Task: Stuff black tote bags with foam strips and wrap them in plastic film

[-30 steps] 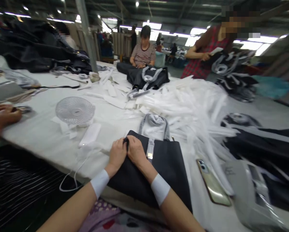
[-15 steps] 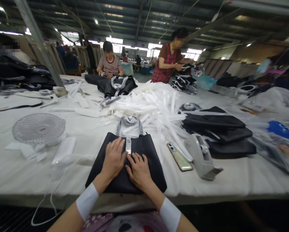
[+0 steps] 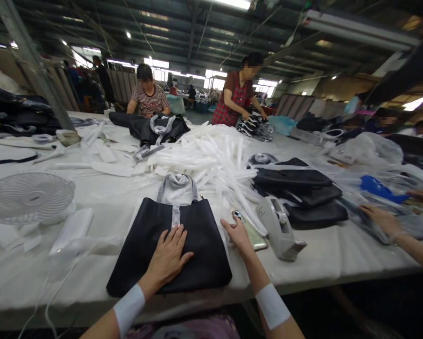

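A black handbag (image 3: 200, 245) lies flat on the white-covered table in front of me, its wrapped grey handles (image 3: 161, 189) pointing away. My left hand (image 3: 169, 256) rests on the bag's middle with the fingers stretched out, at the lower end of the clear-wrapped tab (image 3: 175, 215). Off the bag's right edge is my right hand (image 3: 237, 231), fingers apart and holding nothing that I can see. It is beside a pale green phone (image 3: 256, 238), partly covering it. To the phone's right stands a grey tape dispenser (image 3: 280, 230).
White strips (image 3: 211, 160) are heaped behind the bag. A fan (image 3: 31, 195) and a white power bank-like box (image 3: 72, 230) with a cable lie left. Black bags (image 3: 296, 183) are stacked right. A co-worker's hand (image 3: 383, 221) is on plastic at far right; two people stand across the table.
My right hand has left the bag and moved right, toward the phone. My left hand has slid down and flattened on the bag. The view has turned a little to the right.
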`<move>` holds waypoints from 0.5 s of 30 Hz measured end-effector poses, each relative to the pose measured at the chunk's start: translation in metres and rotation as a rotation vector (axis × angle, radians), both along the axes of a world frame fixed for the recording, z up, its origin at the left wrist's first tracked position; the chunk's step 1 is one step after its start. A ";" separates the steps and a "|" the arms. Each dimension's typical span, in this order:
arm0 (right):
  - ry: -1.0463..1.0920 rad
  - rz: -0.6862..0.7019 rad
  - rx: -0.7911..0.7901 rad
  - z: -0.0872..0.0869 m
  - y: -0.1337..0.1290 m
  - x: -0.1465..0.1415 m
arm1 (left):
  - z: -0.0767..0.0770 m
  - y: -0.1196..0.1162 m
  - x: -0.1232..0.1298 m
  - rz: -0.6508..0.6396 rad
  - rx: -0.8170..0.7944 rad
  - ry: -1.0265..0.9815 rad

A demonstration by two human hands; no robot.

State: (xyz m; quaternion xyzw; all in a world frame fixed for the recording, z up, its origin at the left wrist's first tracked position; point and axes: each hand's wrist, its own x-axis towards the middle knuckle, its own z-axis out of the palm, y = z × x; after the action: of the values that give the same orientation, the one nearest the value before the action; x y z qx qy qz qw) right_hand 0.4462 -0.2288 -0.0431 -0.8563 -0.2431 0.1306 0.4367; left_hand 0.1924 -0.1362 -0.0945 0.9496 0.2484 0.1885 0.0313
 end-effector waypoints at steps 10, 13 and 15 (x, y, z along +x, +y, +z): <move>0.082 0.005 0.030 0.003 0.019 0.022 | -0.002 0.000 0.000 0.007 -0.004 -0.018; 0.138 -0.023 0.050 0.018 -0.007 0.043 | -0.003 0.000 0.000 0.005 -0.020 -0.039; 0.180 -0.035 0.075 0.029 -0.025 0.055 | -0.004 0.000 0.000 0.003 -0.029 -0.049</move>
State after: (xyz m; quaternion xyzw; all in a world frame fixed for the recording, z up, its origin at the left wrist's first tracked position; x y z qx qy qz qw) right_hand 0.5012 -0.2542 -0.0137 -0.8283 -0.1924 0.1903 0.4906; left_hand 0.1922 -0.1358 -0.0984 0.9437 0.2518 0.2083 0.0509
